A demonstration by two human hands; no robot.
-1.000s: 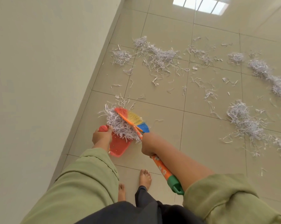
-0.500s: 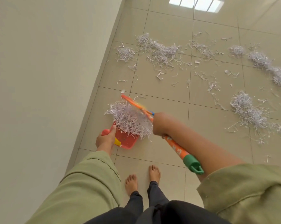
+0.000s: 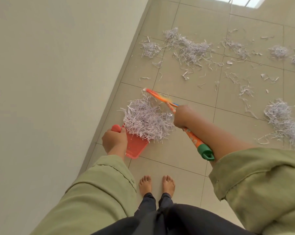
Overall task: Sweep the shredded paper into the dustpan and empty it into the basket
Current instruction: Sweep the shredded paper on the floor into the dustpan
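A heap of shredded paper is seen at mid-frame, piled across the mouth of a red dustpan that is gripped by its rounded handle in the left hand. The small broom is clenched by its orange shaft in the right hand, its head blurred at the far edge of the heap. Compared with a second ago, the broom head has been swung from on top of the heap to behind it, and the heap has been spread wider over the pan's lip; much of the pan's back is left bare. The load appears only partly drawn in, so a further stroke toward the pan is probably needed before it can be lifted. Far more paper is left scattered on the tiled floor: clumps in the upper centre and a large pile at the right edge. No basket is in view, so emptying is judged some way off.
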